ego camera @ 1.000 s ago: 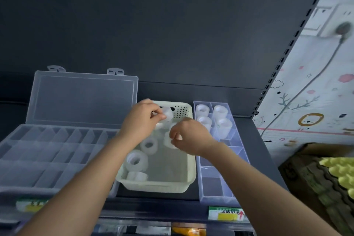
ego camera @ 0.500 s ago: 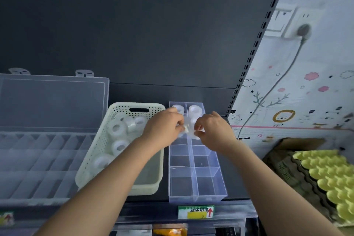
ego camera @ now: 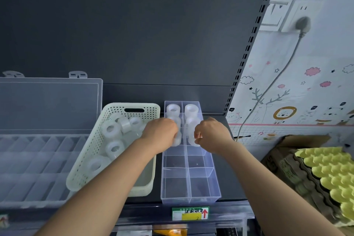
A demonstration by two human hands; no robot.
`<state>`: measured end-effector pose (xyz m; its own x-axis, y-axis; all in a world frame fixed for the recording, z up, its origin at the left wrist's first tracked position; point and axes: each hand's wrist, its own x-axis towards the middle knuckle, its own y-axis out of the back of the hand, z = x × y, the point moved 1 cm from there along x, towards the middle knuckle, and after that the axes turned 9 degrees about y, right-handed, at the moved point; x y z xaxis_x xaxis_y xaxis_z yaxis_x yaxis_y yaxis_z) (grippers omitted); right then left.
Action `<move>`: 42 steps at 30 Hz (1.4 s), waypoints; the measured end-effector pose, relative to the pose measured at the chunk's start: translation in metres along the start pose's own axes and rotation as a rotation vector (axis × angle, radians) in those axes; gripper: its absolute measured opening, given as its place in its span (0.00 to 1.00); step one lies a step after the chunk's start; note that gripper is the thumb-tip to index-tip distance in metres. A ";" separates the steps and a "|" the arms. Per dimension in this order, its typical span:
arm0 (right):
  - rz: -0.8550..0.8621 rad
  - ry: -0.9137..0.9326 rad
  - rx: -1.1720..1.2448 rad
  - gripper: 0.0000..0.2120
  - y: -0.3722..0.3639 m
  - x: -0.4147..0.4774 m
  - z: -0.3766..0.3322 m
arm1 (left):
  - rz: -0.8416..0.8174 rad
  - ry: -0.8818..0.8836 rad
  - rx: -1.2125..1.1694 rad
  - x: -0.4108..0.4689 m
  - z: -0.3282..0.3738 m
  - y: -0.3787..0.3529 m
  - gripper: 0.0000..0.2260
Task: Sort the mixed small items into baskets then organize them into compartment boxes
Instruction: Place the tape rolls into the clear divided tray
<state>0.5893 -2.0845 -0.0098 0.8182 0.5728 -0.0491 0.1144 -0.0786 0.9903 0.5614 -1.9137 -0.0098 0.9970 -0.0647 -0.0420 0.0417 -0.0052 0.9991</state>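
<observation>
Left hand [ego camera: 161,134] and right hand [ego camera: 211,133] moved nearer along compartment box [ego camera: 191,188]; a tape roll [ego camera: 177,140] apparently pinched in each; far rows filled; basket [ego camera: 132,106] unemptied.

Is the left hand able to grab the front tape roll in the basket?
Probably not just yet. The left hand seems busy with a tape roll over the clear box. But the basket is open on top and the front roll lies uncovered, so once it lets go, likely yes.

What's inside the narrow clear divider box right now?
Clear tape rolls sit in the divider box's far compartments; the four nearest show none. The left hand and right hand, each gripping a roll, cover the middle ones.
</observation>
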 end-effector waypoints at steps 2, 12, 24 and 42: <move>-0.021 -0.019 0.010 0.05 0.000 0.002 0.000 | -0.041 -0.005 -0.017 0.002 0.002 -0.001 0.12; -0.172 -0.072 0.024 0.08 0.001 0.016 0.000 | -0.104 -0.035 0.130 0.003 0.003 0.000 0.09; 0.061 0.232 0.164 0.07 0.020 0.032 -0.083 | 0.013 0.168 -0.189 -0.025 -0.083 0.026 0.07; -0.047 0.227 -0.473 0.10 -0.024 0.093 -0.135 | -0.080 0.321 0.154 -0.074 -0.116 -0.009 0.04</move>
<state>0.5861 -1.9194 -0.0209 0.6697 0.7334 -0.1171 -0.1621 0.2982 0.9406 0.4949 -1.7929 -0.0158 0.9616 0.2586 -0.0921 0.1341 -0.1496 0.9796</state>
